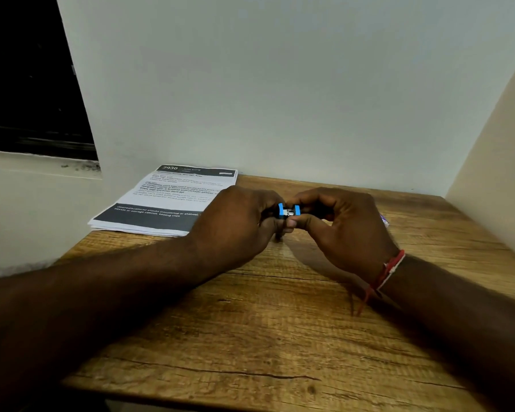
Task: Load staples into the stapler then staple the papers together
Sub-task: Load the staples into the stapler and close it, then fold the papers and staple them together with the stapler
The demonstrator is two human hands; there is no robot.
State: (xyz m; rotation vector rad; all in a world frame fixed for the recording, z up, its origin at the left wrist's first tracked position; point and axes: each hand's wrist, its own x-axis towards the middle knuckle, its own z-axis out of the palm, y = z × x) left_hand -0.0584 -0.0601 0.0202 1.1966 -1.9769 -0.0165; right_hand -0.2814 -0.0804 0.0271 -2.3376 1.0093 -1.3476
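A small blue and silver stapler [286, 211] is held a little above the wooden table [280, 337], between both hands. My left hand [235, 224] grips its left end and my right hand [342, 224] pinches its right end; only a short middle stretch with metal shows between the fingers. A stack of printed papers [167, 200] lies at the back left of the table, just left of my left hand. I cannot make out any loose staples.
A white wall rises right behind the table and a pale panel [494, 173] closes the right side. A small purple-and-white item [384, 221] peeks out behind my right hand. A dark window [27, 84] is at the upper left.
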